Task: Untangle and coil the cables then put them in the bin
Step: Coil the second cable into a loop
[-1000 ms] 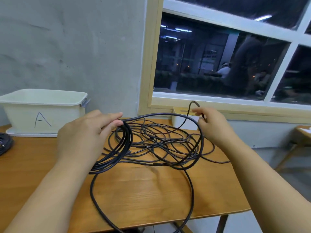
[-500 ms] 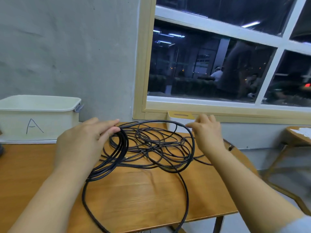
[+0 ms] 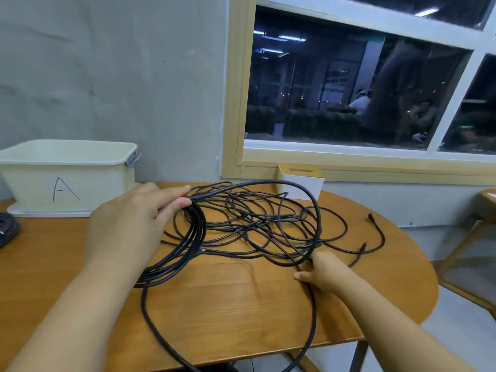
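Note:
A tangle of thin black cable (image 3: 257, 224) lies spread over the middle of the wooden table (image 3: 241, 312). My left hand (image 3: 131, 224) grips a bundle of several gathered loops (image 3: 188, 242) at the tangle's left side. My right hand (image 3: 322, 272) is low on the table at the tangle's near right edge, fingers curled around a strand there. One long loop (image 3: 150, 323) trails over the front edge. Two loose cable ends (image 3: 371, 217) lie to the right. The cream bin marked "A" (image 3: 67, 178) stands at the back left.
A small white box with a wooden lid (image 3: 300, 181) sits against the window sill behind the tangle. Another dark cable coil (image 3: 6, 232) shows at the far left edge. A wooden stool (image 3: 472, 251) stands to the right of the table.
My right hand has dropped from the far side of the tangle near the white box to its near right edge. My left hand still holds the gathered loops.

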Motion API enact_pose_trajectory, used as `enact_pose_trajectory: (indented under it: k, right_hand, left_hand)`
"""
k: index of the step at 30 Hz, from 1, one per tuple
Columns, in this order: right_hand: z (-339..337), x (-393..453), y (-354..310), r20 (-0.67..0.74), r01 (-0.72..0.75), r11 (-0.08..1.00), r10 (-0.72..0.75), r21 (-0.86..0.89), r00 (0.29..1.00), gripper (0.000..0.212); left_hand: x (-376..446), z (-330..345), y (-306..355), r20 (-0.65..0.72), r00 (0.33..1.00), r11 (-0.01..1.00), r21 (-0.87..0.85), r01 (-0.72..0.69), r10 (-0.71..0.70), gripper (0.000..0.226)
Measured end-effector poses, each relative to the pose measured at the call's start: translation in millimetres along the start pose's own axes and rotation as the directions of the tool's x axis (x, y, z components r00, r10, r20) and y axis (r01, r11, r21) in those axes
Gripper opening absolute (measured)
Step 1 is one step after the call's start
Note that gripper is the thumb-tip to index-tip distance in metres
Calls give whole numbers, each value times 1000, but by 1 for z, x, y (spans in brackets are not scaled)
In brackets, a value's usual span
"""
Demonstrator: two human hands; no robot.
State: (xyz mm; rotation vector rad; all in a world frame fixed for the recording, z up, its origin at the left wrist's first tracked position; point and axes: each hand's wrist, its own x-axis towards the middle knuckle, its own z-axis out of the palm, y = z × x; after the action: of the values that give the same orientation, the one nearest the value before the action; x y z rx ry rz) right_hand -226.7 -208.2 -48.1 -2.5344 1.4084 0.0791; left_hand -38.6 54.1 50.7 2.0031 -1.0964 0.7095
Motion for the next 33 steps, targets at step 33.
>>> enact_pose_trajectory:
  k: [33]
  right_hand:
    - [-100, -52, -51, -450, 524, 676, -306, 518, 839, 26]
  left_hand:
    - [9, 42, 18, 25, 999, 995, -92, -44, 46, 42]
